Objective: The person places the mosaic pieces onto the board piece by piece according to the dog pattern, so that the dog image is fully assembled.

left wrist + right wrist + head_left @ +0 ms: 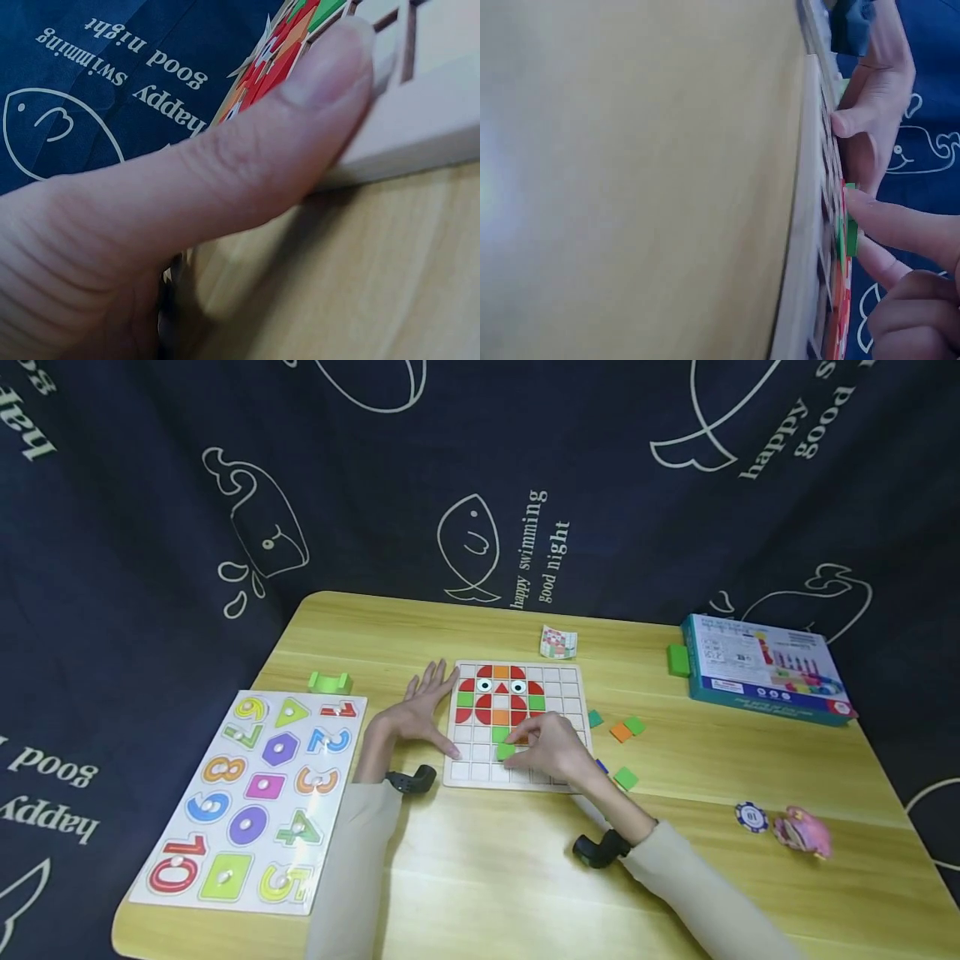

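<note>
A: Where is the green tile (506, 750) right now?

B: It sits on the grid board (517, 724), in a cell just below the coloured owl pattern, and your right hand (551, 746) pinches it with thumb and forefinger. From the right wrist the fingertips (866, 212) press its edge flat to the board, likely so it drops square into the cell.

A: And your other hand?

B: Your left hand (422, 711) lies with fingers straight and spread at 9 o'clock of the board, thumb (300, 112) against the wooden edge. It grips nothing; I judge it braces the board so it cannot slide.

A: What lies around?

B: Spare tiles (627, 728) wait on the bench (480, 877) at 3 o'clock of the board, within reach. The number puzzle (251, 797) lies at 9 o'clock, the blue box (765, 670) at 2 o'clock.
</note>
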Tool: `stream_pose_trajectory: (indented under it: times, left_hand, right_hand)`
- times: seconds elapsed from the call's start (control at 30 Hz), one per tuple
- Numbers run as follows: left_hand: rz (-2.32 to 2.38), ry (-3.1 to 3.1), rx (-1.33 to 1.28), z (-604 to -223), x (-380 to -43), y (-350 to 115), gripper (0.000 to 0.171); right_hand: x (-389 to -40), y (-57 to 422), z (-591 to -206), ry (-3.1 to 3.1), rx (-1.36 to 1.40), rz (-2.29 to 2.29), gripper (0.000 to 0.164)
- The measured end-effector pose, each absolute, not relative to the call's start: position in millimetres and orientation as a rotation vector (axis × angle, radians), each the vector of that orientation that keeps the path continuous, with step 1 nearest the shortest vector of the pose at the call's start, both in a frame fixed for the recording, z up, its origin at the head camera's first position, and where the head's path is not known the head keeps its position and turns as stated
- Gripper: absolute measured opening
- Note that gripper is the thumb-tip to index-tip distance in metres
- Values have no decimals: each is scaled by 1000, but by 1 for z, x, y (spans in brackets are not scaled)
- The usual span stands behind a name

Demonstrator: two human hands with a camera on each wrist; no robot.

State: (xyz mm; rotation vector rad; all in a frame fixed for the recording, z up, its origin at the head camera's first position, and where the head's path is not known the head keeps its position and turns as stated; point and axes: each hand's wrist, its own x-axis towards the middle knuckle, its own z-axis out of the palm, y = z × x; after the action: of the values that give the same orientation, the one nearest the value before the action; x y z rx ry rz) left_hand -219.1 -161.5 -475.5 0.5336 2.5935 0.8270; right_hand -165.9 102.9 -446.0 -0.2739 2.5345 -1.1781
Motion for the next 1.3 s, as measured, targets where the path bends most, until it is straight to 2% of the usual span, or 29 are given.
stream_pose_trajectory:
  times: [0.17, 0.43, 0.7, 1.0, 1.17, 1.3]
  left_hand:
    - [823, 2586, 522, -477, -220, -161, 144]
    - [824, 2585, 514, -476, -221, -161, 145]
    - [817, 2584, 516, -476, -221, -161, 143]
    - [815, 2584, 508, -474, -221, -162, 145]
    - [826, 2582, 499, -475, -222, -161, 146]
    - [821, 2581, 500, -476, -222, -162, 146]
  right_hand:
    - [-168, 97, -448, 2541, -251, -1143, 29]
    - [-175, 104, -450, 2489, -399, -1147, 24]
    - [-181, 101, -453, 2441, -364, -1158, 23]
    - [-188, 104, -457, 2299, -397, -1224, 27]
    - [-187, 122, -448, 2313, -457, -1240, 31]
    - [-187, 159, -436, 2460, -382, -1174, 31]
